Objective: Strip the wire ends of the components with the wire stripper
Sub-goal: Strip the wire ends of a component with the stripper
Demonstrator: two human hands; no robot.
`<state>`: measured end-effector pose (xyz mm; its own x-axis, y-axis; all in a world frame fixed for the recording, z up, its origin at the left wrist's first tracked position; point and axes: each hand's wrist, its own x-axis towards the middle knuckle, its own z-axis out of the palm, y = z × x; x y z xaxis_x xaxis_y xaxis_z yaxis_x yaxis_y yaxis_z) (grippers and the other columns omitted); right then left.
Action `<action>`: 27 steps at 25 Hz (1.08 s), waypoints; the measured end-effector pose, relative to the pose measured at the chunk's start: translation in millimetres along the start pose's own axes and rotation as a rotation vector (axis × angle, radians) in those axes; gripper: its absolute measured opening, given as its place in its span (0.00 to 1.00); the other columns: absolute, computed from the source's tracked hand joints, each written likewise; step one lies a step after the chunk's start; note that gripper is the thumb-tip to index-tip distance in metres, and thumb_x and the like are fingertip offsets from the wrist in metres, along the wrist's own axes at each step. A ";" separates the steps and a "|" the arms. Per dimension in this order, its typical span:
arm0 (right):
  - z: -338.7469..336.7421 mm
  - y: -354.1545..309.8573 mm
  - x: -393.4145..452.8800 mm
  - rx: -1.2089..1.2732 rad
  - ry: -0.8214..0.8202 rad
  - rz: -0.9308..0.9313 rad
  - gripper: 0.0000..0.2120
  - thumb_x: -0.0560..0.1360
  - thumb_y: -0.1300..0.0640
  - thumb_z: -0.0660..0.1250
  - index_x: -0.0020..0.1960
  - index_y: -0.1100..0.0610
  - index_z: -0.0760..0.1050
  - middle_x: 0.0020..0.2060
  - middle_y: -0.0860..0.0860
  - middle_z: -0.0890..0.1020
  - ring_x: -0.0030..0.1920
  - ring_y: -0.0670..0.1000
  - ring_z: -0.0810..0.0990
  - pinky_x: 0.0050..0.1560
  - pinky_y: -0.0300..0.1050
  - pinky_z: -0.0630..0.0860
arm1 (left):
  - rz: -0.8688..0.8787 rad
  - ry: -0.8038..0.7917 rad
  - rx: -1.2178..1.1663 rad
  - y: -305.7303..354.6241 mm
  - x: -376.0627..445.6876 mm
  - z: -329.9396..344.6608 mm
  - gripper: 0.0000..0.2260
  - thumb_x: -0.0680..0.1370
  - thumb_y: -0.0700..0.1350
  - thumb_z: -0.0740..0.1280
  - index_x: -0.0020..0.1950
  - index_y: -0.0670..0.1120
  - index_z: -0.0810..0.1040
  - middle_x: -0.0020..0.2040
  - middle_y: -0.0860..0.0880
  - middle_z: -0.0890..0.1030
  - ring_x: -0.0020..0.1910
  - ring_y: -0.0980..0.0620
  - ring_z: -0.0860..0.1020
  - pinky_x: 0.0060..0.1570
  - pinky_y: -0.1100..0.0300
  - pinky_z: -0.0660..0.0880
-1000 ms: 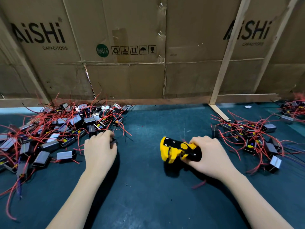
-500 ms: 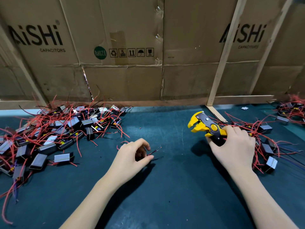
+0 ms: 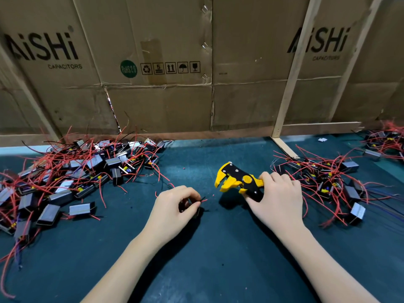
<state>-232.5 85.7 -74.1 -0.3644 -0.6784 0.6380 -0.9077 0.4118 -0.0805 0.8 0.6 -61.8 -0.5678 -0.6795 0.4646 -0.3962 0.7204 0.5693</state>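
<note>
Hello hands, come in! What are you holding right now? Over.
Left hand pinching a component's wire ends. Right hand gripping wire stripper, head apart from wires. Nothing between them.

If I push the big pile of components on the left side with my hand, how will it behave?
The left pile would probably drag as one clump, since its red wires are tangled together. Those thin, curved wires look floppy and may snag. The boxy components should slide on the green mat, not roll.

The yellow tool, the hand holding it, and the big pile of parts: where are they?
Yellow tool (image 3: 237,179), head view, on its yellow and black head.
Right hand (image 3: 278,197), head view, on its back.
Pile of parts (image 3: 72,173), head view, mid-heap.
</note>
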 end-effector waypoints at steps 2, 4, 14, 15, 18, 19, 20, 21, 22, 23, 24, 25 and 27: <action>0.8 -3.2 -0.4 -0.044 0.008 0.000 0.23 0.63 0.41 0.76 0.41 0.59 0.75 0.36 0.55 0.79 0.40 0.60 0.76 0.43 0.52 0.68 | 0.025 -0.014 -0.032 1.4 0.2 1.8 0.05 0.74 0.39 0.72 0.44 0.49 0.82 0.39 0.56 0.82 0.40 0.57 0.78 0.46 0.59 0.75; 0.8 -5.8 -1.5 -0.071 0.030 -0.032 0.23 0.63 0.41 0.76 0.40 0.59 0.74 0.35 0.56 0.77 0.39 0.60 0.75 0.42 0.52 0.68 | 0.033 -0.013 -0.054 3.7 0.2 4.2 0.05 0.73 0.38 0.72 0.44 0.49 0.82 0.40 0.58 0.83 0.41 0.58 0.80 0.48 0.60 0.75; -1.7 -17.2 -2.0 -0.073 0.123 -0.144 0.23 0.60 0.44 0.77 0.42 0.58 0.73 0.36 0.54 0.76 0.39 0.59 0.74 0.43 0.52 0.66 | -0.146 0.000 -0.139 7.6 -2.7 14.9 0.04 0.76 0.42 0.71 0.43 0.49 0.80 0.41 0.55 0.80 0.45 0.58 0.76 0.48 0.68 0.69; -2.1 -17.2 -1.9 -0.079 0.125 -0.155 0.23 0.60 0.44 0.77 0.42 0.58 0.73 0.36 0.54 0.76 0.39 0.58 0.74 0.43 0.52 0.66 | -0.164 -0.006 -0.147 7.5 -2.3 15.3 0.04 0.76 0.42 0.71 0.42 0.49 0.80 0.41 0.55 0.80 0.45 0.58 0.76 0.48 0.67 0.69; -3.5 -18.3 -1.4 -0.094 0.143 -0.182 0.22 0.59 0.45 0.77 0.42 0.58 0.73 0.36 0.53 0.75 0.39 0.58 0.74 0.43 0.52 0.65 | -0.214 -0.013 -0.188 6.7 -0.9 14.7 0.04 0.76 0.42 0.71 0.42 0.48 0.81 0.41 0.53 0.81 0.44 0.57 0.77 0.47 0.65 0.70; -3.9 -18.6 -1.1 -0.100 0.151 -0.190 0.22 0.59 0.46 0.77 0.42 0.58 0.73 0.35 0.53 0.75 0.38 0.58 0.73 0.42 0.52 0.64 | -0.223 -0.013 -0.194 6.5 -0.8 14.4 0.04 0.76 0.43 0.71 0.41 0.48 0.81 0.41 0.53 0.81 0.44 0.57 0.77 0.47 0.64 0.71; -4.3 -18.7 -1.0 -0.105 0.158 -0.199 0.21 0.59 0.46 0.77 0.41 0.58 0.72 0.35 0.53 0.74 0.38 0.58 0.73 0.42 0.52 0.64 | -0.231 -0.012 -0.196 6.4 -1.0 14.4 0.04 0.76 0.43 0.72 0.41 0.48 0.81 0.41 0.53 0.81 0.44 0.57 0.77 0.47 0.63 0.72; -4.6 -18.6 -0.8 -0.110 0.164 -0.208 0.21 0.59 0.46 0.77 0.41 0.58 0.72 0.35 0.53 0.74 0.37 0.58 0.73 0.42 0.52 0.64 | -0.238 -0.009 -0.197 6.6 -1.4 14.5 0.04 0.76 0.44 0.72 0.41 0.49 0.81 0.41 0.53 0.81 0.44 0.57 0.77 0.47 0.63 0.72; -4.6 -18.4 -0.6 -0.114 0.169 -0.216 0.20 0.59 0.47 0.76 0.40 0.58 0.72 0.34 0.53 0.74 0.37 0.58 0.73 0.42 0.52 0.64 | -0.245 -0.005 -0.199 6.8 -1.8 14.6 0.04 0.76 0.44 0.72 0.41 0.49 0.81 0.41 0.54 0.81 0.44 0.57 0.77 0.46 0.64 0.72; -4.5 -18.1 -0.3 -0.116 0.174 -0.222 0.20 0.59 0.47 0.76 0.40 0.58 0.72 0.34 0.53 0.74 0.37 0.58 0.73 0.41 0.52 0.64 | -0.250 -0.002 -0.200 6.8 -2.2 14.7 0.04 0.76 0.44 0.72 0.41 0.49 0.81 0.41 0.54 0.81 0.44 0.57 0.77 0.45 0.64 0.72; -4.3 -17.9 0.1 -0.117 0.179 -0.227 0.19 0.59 0.47 0.76 0.39 0.58 0.72 0.34 0.53 0.74 0.36 0.58 0.73 0.41 0.52 0.64 | -0.253 0.000 -0.202 6.7 -2.2 14.8 0.04 0.76 0.44 0.72 0.40 0.49 0.81 0.41 0.54 0.81 0.43 0.57 0.77 0.45 0.65 0.71; -3.9 -17.7 0.5 -0.116 0.184 -0.232 0.19 0.60 0.47 0.76 0.39 0.58 0.72 0.33 0.53 0.74 0.36 0.58 0.73 0.42 0.52 0.63 | -0.255 0.000 -0.204 6.6 -2.3 14.8 0.04 0.76 0.44 0.72 0.40 0.49 0.81 0.41 0.54 0.81 0.43 0.58 0.77 0.44 0.66 0.71; -2.9 -16.7 1.3 -0.108 0.200 -0.242 0.18 0.61 0.48 0.75 0.38 0.58 0.71 0.32 0.53 0.74 0.35 0.58 0.72 0.42 0.51 0.63 | -0.258 -0.003 -0.208 6.5 -2.3 14.8 0.04 0.76 0.44 0.72 0.40 0.49 0.82 0.40 0.54 0.81 0.42 0.58 0.77 0.44 0.66 0.70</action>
<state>-217.2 79.6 -69.7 -0.0826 -0.6358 0.7675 -0.9317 0.3225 0.1669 -11.1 8.9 -69.2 -0.4702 -0.8351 0.2854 -0.3715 0.4806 0.7944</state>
